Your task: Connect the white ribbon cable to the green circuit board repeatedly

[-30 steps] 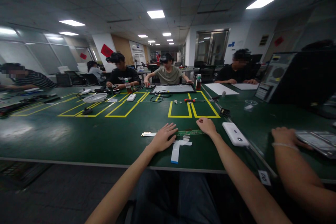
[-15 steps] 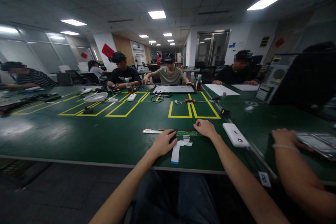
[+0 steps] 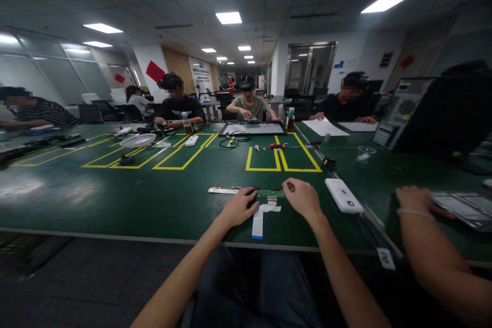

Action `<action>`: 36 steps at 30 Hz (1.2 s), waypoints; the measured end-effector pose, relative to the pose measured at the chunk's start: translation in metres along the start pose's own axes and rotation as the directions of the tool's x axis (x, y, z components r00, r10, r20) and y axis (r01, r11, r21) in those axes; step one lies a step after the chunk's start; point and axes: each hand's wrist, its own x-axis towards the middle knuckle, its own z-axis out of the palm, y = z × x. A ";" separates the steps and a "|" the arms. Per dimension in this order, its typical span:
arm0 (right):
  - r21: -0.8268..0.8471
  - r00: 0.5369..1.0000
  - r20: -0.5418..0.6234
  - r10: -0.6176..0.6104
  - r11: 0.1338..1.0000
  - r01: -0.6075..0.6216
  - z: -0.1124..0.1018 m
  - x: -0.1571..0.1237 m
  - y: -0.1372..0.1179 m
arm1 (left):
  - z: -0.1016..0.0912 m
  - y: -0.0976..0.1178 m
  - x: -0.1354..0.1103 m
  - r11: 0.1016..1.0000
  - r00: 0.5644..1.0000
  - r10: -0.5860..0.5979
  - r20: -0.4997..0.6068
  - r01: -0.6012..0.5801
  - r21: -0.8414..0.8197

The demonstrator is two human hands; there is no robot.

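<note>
A long narrow green circuit strip [image 3: 273,193] with a metal end [image 3: 221,190] lies on the green table [image 3: 115,195] in front of me. A white flat ribbon cable [image 3: 260,217] runs from it toward the table edge. My left hand [image 3: 239,208] rests on the strip near the cable connector, fingers curled down onto it. My right hand [image 3: 303,197] sits at the strip's right part, fingers bent in a loose pinch; what it holds is hidden.
A white power bank [image 3: 343,195] lies right of my right hand. A neighbour's hand [image 3: 417,200] rests by a device [image 3: 459,207] at far right. Yellow tape boxes [image 3: 282,159] mark the table. Several people work across the table beside a flat panel [image 3: 253,129].
My left hand drew its spread fingers together and settled onto the strip. My right hand slid left and nearer along the strip. The person opposite pulled both hands in.
</note>
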 end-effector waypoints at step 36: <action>-0.011 0.942 -0.039 -0.335 0.942 0.335 0.052 -0.092 -0.030 | -0.002 0.003 -0.001 0.973 0.966 0.228 0.125 -0.222 -0.063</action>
